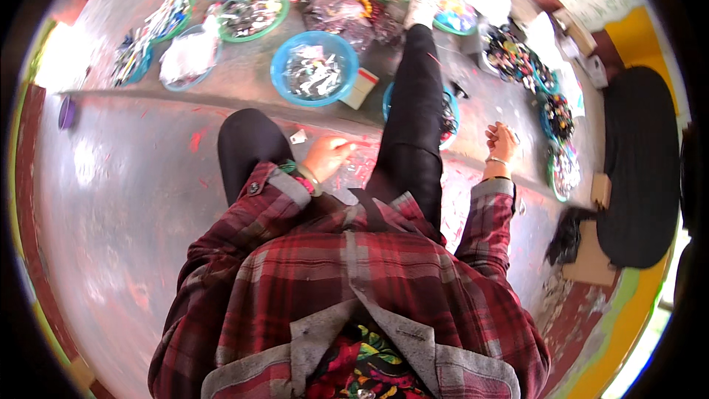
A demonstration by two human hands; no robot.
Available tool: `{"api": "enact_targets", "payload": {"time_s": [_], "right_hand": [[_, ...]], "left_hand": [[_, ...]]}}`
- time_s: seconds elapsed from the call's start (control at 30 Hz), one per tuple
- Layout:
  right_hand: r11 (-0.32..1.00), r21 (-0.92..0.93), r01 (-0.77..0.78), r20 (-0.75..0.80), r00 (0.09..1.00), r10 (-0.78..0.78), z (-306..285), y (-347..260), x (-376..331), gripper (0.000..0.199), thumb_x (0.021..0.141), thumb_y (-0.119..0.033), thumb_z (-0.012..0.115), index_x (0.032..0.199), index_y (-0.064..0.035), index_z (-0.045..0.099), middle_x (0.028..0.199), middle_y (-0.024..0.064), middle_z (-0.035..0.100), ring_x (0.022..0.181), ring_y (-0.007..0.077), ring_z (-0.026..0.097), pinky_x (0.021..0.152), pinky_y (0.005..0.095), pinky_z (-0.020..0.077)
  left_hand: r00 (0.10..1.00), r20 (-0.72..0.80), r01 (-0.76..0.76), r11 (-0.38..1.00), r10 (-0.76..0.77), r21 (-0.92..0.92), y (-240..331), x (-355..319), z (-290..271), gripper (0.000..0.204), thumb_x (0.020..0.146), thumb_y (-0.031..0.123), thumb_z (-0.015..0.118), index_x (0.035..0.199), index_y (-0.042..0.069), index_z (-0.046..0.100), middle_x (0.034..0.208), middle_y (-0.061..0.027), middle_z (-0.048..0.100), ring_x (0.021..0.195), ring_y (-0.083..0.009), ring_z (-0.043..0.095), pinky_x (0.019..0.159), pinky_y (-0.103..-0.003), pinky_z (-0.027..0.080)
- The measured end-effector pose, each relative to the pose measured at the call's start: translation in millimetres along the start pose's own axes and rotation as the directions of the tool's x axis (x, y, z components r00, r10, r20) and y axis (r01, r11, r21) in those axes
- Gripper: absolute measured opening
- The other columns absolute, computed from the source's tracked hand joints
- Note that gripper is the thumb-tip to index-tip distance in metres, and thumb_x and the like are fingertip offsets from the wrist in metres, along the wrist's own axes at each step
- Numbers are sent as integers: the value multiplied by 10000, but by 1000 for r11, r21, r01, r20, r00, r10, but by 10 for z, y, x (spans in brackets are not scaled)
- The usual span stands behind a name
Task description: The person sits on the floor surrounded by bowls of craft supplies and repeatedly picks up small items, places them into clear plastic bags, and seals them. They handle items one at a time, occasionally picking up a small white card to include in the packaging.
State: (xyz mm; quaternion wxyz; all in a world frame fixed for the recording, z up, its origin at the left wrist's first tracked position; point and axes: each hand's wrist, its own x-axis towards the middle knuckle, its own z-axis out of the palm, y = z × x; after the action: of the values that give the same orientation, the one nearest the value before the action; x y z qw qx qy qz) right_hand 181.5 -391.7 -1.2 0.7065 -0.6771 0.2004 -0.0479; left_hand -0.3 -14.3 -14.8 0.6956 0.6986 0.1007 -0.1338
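Sitting position, both hands low over the floor. Left hand (329, 157): fingers bent, near red scraps (196, 140); cannot tell whether it pinches one. Right hand (502, 142): fingers half-curled, well apart from the left; no item visible in it, though a small one could be hidden.

Nearest containers: blue bowl (279, 77) on the ledge (229, 74), beyond the left hand, holding pale bits; second bowl (455, 118) between the hands, partly covered by the right leg (413, 96), dark bits showing. Card (360, 89) just beside the blue bowl; white chip (298, 137) near the left hand.

Progress: bits stand grouped in bowls, including a green bowl (255, 39) farther back; red scraps lie loose, ungathered. No finished piece identifiable at either hand. My judgement: work is unfinished; how much remains cannot be told.
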Motion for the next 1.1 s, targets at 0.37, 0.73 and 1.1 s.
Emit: {"api": "enact_targets", "payload": {"time_s": [0.37,0.73,1.1], "right_hand": [[939,-304,-160,74,979,191,61,681,-47,318,772,-186,573,1060,-51,572,919,81,614,767,173,602,585,272,446],[619,-783,-58,161,943,292,318,816,269,322,697,-217,634,963,-37,606,773,85,635,655,175,600,510,286,457],[970,-115,-215,153,961,231,215,754,175,152,832,-225,503,900,-98,550,872,33,636,787,137,614,610,295,442]], "left_hand": [[996,-19,81,993,-83,-89,-93,29,19,244,856,184,530,911,-45,594,811,-94,604,729,-140,588,645,-244,485],[995,-49,88,992,-93,-86,-119,27,15,233,859,164,519,931,-46,587,823,-96,604,740,-146,590,655,-247,488],[997,-34,71,994,-74,-88,-178,40,-4,235,855,172,528,930,-41,594,814,-92,605,734,-144,590,655,-244,489]]}}
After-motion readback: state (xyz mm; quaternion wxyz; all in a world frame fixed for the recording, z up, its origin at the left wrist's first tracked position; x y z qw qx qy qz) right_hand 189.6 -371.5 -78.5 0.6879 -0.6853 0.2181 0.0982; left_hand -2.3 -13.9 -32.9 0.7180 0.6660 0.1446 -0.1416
